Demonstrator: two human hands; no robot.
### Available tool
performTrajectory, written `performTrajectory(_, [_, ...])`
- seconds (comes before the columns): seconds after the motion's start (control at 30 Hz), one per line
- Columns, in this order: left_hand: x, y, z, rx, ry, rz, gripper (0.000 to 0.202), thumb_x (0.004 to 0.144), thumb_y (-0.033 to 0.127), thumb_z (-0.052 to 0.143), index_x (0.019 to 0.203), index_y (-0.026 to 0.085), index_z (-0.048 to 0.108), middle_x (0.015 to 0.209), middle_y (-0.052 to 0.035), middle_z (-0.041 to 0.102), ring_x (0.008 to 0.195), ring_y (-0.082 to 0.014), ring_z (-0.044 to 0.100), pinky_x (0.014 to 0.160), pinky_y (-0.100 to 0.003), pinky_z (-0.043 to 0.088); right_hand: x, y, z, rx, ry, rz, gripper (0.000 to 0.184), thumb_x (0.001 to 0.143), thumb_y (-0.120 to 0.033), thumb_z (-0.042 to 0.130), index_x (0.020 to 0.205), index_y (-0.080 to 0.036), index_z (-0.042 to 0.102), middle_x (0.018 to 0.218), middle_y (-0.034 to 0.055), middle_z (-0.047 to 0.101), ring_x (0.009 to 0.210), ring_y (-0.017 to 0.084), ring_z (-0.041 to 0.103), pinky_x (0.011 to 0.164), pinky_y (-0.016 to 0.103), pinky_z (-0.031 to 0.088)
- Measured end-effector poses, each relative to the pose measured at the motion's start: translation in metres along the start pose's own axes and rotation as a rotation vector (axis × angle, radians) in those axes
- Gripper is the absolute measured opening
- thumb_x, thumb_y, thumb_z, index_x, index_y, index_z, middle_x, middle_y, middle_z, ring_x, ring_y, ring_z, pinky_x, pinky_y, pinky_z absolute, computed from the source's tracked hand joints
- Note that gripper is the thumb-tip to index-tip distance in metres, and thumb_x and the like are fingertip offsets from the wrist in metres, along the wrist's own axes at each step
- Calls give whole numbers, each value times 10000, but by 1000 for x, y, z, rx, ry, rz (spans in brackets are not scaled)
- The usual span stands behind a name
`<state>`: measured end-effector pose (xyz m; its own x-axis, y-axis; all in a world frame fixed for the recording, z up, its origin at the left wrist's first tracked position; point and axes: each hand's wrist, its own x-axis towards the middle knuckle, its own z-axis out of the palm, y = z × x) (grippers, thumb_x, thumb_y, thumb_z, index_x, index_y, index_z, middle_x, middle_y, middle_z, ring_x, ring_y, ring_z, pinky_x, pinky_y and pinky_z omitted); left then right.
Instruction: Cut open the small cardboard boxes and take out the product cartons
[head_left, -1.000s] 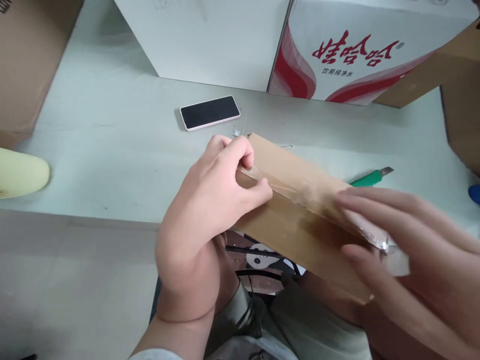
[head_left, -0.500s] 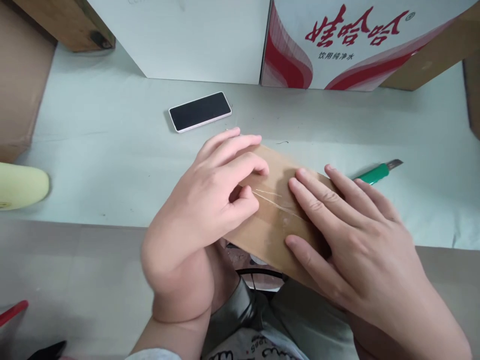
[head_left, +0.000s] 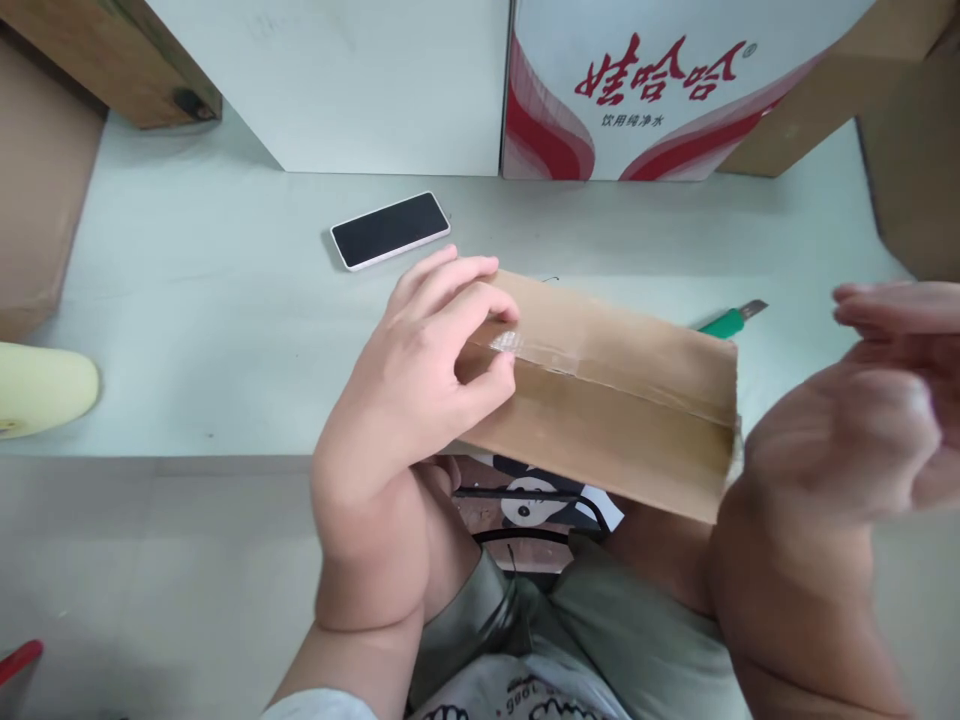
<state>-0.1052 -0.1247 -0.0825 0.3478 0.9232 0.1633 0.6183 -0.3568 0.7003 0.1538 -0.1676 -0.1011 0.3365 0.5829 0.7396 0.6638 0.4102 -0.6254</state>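
My left hand (head_left: 420, 370) grips the left end of a brown cardboard box (head_left: 622, 415), its fingers over the top and the thumb near the taped seam. Clear tape shows along part of that seam. The box is tilted and reaches over the front edge of the table. Off to the right, my right hand (head_left: 862, 420) is lifted away from the box, and its fingers are smeared by motion. Behind the box's right end lies a green utility knife (head_left: 724, 325) with its blade out.
A phone (head_left: 390, 230) lies on the pale table (head_left: 210, 330). White cartons (head_left: 390, 90) and a red-and-white water carton (head_left: 637, 150) stand at the back. A yellow-green object (head_left: 45, 390) sits at the left edge, near a brown carton (head_left: 37, 190).
My right hand has left the box top and swung out to the right, uncovering the box's right end. My left hand keeps its hold. The view has shifted slightly.
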Motion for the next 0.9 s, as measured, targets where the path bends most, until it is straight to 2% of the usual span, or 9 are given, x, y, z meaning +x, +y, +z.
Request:
performTrajectory(0.03, [-1,1,1,38,-3,-1,208,812,180,614,996,256,675,1429,-38,651,1545,-356,434,1329,-613,309,1,12,-4,-83,65,64,209,882,-408,550,905,-268,704,900,61,585,871,247,625,842,484,521])
performTrajectory(0.1, [-1,4,1,113,-18,-6,197,864,205,576,1031,248,671,1462,-35,634,1546,-338,439,1325,-596,330,2,41,-14,-308,19,269,213,797,-369,502,867,-235,652,810,58,547,729,205,545,746,434,483])
performTrajectory(0.23, [-2,5,3,198,-17,18,196,922,230,541,1071,248,667,1500,-38,620,1544,-317,455,1308,-558,381,0,91,-26,-605,-451,643,481,805,-385,535,1185,-146,710,722,61,589,680,222,549,697,385,419])
performTrajectory(0.33, [-1,3,1,219,0,41,204,944,249,544,1104,255,671,1525,-48,606,1557,-322,448,1308,-559,381,-3,107,-27,-719,-807,753,573,905,-436,535,1426,-217,629,928,108,711,835,275,628,739,366,394])
performTrajectory(0.4, [0,2,-1,235,-38,49,223,957,268,550,1144,259,673,1548,-54,586,1569,-328,433,1312,-563,371,-4,109,-25,-775,-897,765,534,937,-476,513,1416,-268,621,1027,114,720,887,283,630,746,353,373])
performTrajectory(0.6, [2,9,-6,268,-151,8,342,965,360,571,1280,271,672,1683,-71,443,1619,-372,331,1304,-624,348,0,107,-19,-854,-882,811,376,865,-529,629,1142,-277,597,714,16,526,631,196,420,689,315,291])
performTrajectory(0.73, [3,11,-8,271,-222,-24,462,911,413,653,1353,279,648,1705,-64,413,1646,-426,239,1290,-675,338,1,105,-15,-465,-537,945,301,702,-294,732,930,-261,538,584,-47,389,579,146,318,660,308,245])
performTrajectory(0.8, [2,10,-9,264,-247,-9,527,871,432,711,1370,278,641,1685,-60,431,1636,-432,250,1304,-676,315,0,104,-14,-265,-362,950,283,719,-264,594,990,-262,513,587,-54,387,567,148,358,624,300,273])
performTrajectory(0.9, [-4,8,-11,258,-280,8,666,784,453,816,1404,294,631,1693,-57,403,1633,-453,226,1318,-690,278,-1,103,-11,-91,-195,911,461,664,-244,389,1121,-259,450,660,-52,393,541,142,413,562,274,317])
